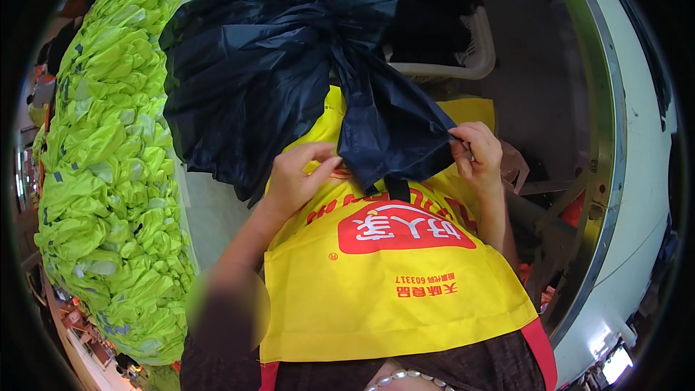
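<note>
A thin, shiny navy cloth (394,127) hangs down over my lap, one end of a large gathered navy heap. My right hand (479,159) pinches its right corner between thumb and fingers. At the cloth's left edge, my left hand (300,174) has thumb and forefinger brought close together on the fabric; the exact grip is partly hidden. Between the two hands the cloth is spread fairly flat, with its lower edge toward me. Beneath it lies the yellow apron (376,326) that I wear, with a red printed patch.
The gathered navy heap (246,72) rests on a pale surface ahead and to the left. Bright lime-green bundled garments (108,195) form a long pile at far left. A white plastic basket (481,43) with dark cloth stands ahead. A pale table with a metal edge (612,174) curves along the right.
</note>
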The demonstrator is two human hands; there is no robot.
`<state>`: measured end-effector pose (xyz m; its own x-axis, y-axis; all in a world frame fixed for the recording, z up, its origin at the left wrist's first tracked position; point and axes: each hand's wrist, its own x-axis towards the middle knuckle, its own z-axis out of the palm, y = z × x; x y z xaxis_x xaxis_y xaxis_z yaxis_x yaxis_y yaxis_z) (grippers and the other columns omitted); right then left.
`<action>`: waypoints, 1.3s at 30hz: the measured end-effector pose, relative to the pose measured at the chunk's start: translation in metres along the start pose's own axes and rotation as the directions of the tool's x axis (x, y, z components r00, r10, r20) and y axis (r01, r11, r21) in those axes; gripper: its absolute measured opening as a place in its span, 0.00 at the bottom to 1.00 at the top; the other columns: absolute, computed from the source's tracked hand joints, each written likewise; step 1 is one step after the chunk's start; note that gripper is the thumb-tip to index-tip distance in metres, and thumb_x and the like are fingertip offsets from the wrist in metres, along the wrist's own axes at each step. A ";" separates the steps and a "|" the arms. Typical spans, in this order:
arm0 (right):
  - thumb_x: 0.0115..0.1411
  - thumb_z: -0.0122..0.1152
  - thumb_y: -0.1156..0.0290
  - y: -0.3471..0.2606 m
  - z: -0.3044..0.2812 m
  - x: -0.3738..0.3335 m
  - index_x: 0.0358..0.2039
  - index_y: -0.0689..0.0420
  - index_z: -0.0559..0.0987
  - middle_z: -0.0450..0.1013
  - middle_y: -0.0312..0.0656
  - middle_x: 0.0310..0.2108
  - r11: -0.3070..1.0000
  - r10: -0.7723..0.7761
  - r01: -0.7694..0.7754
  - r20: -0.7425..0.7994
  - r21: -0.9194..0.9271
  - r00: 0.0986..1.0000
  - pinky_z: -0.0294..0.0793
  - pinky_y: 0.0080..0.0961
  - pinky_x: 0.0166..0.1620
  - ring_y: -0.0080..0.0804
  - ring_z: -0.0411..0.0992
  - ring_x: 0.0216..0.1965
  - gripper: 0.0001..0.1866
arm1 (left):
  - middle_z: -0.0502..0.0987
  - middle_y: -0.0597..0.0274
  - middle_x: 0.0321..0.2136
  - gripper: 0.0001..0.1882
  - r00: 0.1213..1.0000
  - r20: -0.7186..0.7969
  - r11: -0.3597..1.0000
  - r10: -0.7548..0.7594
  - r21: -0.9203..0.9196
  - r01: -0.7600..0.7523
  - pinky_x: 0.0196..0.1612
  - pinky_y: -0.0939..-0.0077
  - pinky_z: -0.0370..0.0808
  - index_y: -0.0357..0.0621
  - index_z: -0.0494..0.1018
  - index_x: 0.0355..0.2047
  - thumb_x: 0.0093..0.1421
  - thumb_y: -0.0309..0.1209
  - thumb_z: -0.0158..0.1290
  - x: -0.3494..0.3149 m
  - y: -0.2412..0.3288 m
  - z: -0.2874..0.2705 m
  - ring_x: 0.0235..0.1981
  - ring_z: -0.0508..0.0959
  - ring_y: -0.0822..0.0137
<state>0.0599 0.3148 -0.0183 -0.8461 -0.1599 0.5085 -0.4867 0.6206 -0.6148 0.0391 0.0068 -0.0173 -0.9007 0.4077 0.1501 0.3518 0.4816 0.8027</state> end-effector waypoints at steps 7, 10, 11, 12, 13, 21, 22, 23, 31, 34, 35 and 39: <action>0.43 0.61 0.81 -0.016 0.009 0.016 0.28 0.60 0.73 0.69 0.45 0.24 1.000 0.022 -0.022 0.008 -0.001 1.000 0.68 0.26 0.27 0.40 0.70 0.25 0.10 | 0.76 0.56 0.32 0.11 0.983 0.128 0.950 0.130 0.269 -0.161 0.41 0.70 0.71 0.40 0.74 0.32 0.45 0.27 0.54 0.033 0.048 0.035 0.36 0.75 0.56; 0.45 0.61 0.80 -0.012 0.005 0.016 0.28 0.60 0.73 0.68 0.44 0.23 0.997 0.079 -0.079 -0.006 -0.018 0.997 0.67 0.26 0.26 0.40 0.69 0.24 0.09 | 0.76 0.55 0.33 0.12 0.999 0.005 0.925 -0.036 0.379 0.031 0.41 0.71 0.72 0.39 0.75 0.33 0.45 0.24 0.53 0.035 0.030 0.019 0.36 0.76 0.56; 0.45 0.61 0.80 -0.011 0.005 0.015 0.28 0.60 0.73 0.68 0.44 0.22 0.995 0.099 -0.099 -0.007 -0.020 0.995 0.67 0.26 0.26 0.39 0.68 0.24 0.08 | 0.76 0.54 0.33 0.12 0.995 -0.029 0.949 -0.093 0.301 0.097 0.41 0.72 0.72 0.38 0.75 0.34 0.45 0.22 0.53 0.037 0.018 0.011 0.36 0.76 0.58; 0.46 0.60 0.80 -0.011 0.008 0.012 0.28 0.60 0.72 0.68 0.45 0.22 0.991 0.132 -0.132 0.011 0.010 0.991 0.66 0.25 0.26 0.39 0.68 0.23 0.07 | 0.76 0.53 0.34 0.13 0.986 -0.059 0.962 -0.153 0.220 0.162 0.40 0.74 0.73 0.38 0.75 0.35 0.45 0.21 0.52 0.038 0.007 0.003 0.35 0.77 0.59; 0.47 0.60 0.79 -0.012 0.013 0.009 0.28 0.60 0.72 0.68 0.45 0.22 0.986 0.162 -0.163 0.035 0.036 0.986 0.66 0.25 0.26 0.39 0.68 0.23 0.07 | 0.77 0.54 0.34 0.13 0.973 -0.021 0.968 -0.228 0.104 0.229 0.40 0.78 0.73 0.36 0.75 0.35 0.47 0.18 0.51 0.039 0.006 -0.004 0.34 0.78 0.62; 0.56 0.56 0.67 0.013 0.025 0.003 0.30 0.61 0.74 0.65 0.30 0.21 0.630 0.582 -0.636 0.271 0.445 0.766 0.60 0.14 0.26 0.15 0.60 0.23 0.09 | 0.76 0.66 0.29 0.06 0.872 0.438 0.629 -0.218 -0.620 0.469 0.37 0.84 0.72 0.39 0.73 0.34 0.59 0.25 0.46 0.038 -0.014 -0.031 0.29 0.75 0.76; 0.56 0.56 0.67 0.021 0.027 0.001 0.29 0.61 0.74 0.65 0.29 0.21 0.584 0.587 -0.649 0.298 0.488 0.752 0.59 0.13 0.27 0.15 0.60 0.23 0.10 | 0.76 0.67 0.28 0.07 0.869 0.414 0.513 -0.270 -0.703 0.494 0.37 0.85 0.72 0.39 0.73 0.33 0.60 0.27 0.46 0.041 -0.013 -0.029 0.29 0.74 0.77; 0.56 0.57 0.65 0.026 0.027 0.000 0.29 0.59 0.74 0.64 0.27 0.21 0.499 0.633 -0.691 0.325 0.522 0.703 0.58 0.12 0.28 0.13 0.59 0.24 0.10 | 0.75 0.68 0.28 0.07 0.860 0.395 0.387 -0.324 -0.774 0.501 0.37 0.86 0.71 0.39 0.72 0.33 0.60 0.29 0.46 0.045 -0.008 -0.022 0.29 0.74 0.78; 0.56 0.57 0.66 0.032 0.025 -0.002 0.29 0.58 0.74 0.64 0.29 0.21 0.568 0.607 -0.705 0.363 0.424 0.707 0.58 0.13 0.26 0.14 0.60 0.23 0.09 | 0.75 0.67 0.29 0.13 0.829 0.343 0.473 -0.441 -0.696 0.540 0.39 0.86 0.69 0.38 0.71 0.36 0.60 0.37 0.49 0.058 0.000 -0.002 0.30 0.73 0.77; 0.54 0.58 0.67 0.022 0.011 0.014 0.31 0.59 0.75 0.68 0.34 0.24 0.807 0.552 -0.585 0.251 0.079 0.795 0.63 0.18 0.25 0.20 0.65 0.23 0.09 | 0.75 0.66 0.29 0.15 0.776 0.369 0.552 -0.512 -0.550 0.626 0.41 0.85 0.69 0.36 0.72 0.37 0.57 0.37 0.52 0.060 0.011 -0.001 0.31 0.73 0.75; 0.54 0.59 0.68 0.007 0.010 0.025 0.31 0.59 0.75 0.69 0.36 0.25 0.896 0.443 -0.433 0.123 -0.100 0.888 0.64 0.20 0.25 0.22 0.67 0.23 0.09 | 0.76 0.65 0.29 0.14 0.770 0.364 0.510 -0.524 -0.590 0.626 0.41 0.85 0.69 0.36 0.73 0.36 0.57 0.36 0.52 0.058 0.008 0.002 0.31 0.73 0.75; 0.49 0.62 0.74 -0.041 0.013 0.056 0.34 0.60 0.77 0.71 0.45 0.29 0.955 0.262 -0.268 0.063 0.126 0.963 0.70 0.22 0.30 0.33 0.72 0.28 0.10 | 0.77 0.65 0.28 0.11 0.805 0.330 0.470 -0.492 -0.678 0.565 0.38 0.86 0.68 0.35 0.75 0.31 0.57 0.32 0.51 0.058 0.011 0.005 0.31 0.73 0.77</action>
<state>0.0295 0.2701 0.0278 -0.9560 -0.0398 0.2908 -0.2656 0.5387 -0.7995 -0.0080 0.0401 -0.0026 -0.8143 0.3474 -0.4649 -0.5168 -0.0696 0.8533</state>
